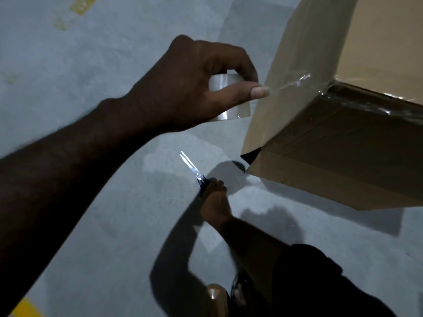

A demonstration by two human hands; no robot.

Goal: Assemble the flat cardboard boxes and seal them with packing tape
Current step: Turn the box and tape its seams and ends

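Brown cardboard box (320, 145) sits on the grey floor (91, 213), with clear tape glinting along its seam. The left grip (194, 88) clasps the tape roll (219, 83). The right grip (215, 204) holds scissors (190, 165) near the box's corner.

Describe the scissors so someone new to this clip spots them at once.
Find the big cardboard box on the right and go to its lower left corner. Just left of it, over the grey floor, the right hand grips the scissors. Unlike the clear tape roll above, they have slim shiny blades, slightly parted, and a dark blue handle.
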